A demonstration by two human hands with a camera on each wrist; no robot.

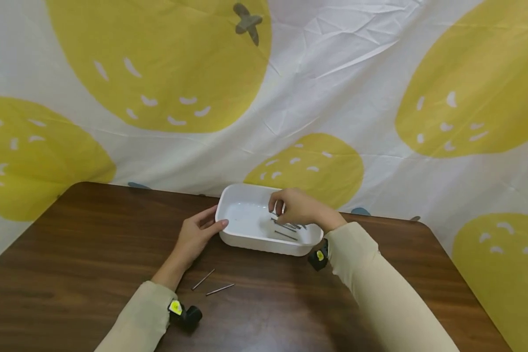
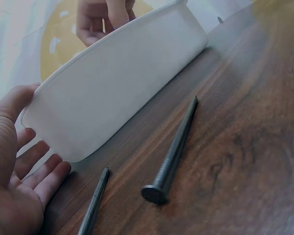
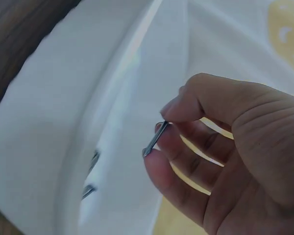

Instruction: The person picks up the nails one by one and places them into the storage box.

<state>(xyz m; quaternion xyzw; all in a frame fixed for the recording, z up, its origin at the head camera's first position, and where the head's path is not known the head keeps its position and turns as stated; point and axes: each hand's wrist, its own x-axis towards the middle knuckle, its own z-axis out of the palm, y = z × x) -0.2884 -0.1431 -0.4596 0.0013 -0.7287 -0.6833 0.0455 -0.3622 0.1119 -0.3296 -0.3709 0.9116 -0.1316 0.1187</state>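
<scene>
A white rectangular plastic container stands near the back of the wooden table. My left hand holds its left end, thumb on the rim and the other fingers along the outside. Over the right part of the container, my right hand pinches a nail between thumb and fingertips. Several nails lie on the container's floor beneath that hand. In front of the container, two loose nails lie on the table, one with its flat head clearly visible, the other partly cut off in the left wrist view.
The dark brown wooden table ends just behind the container. A white cloth with yellow fruit print hangs behind the table's back edge. Small black cameras are strapped to both wrists, over beige sleeves.
</scene>
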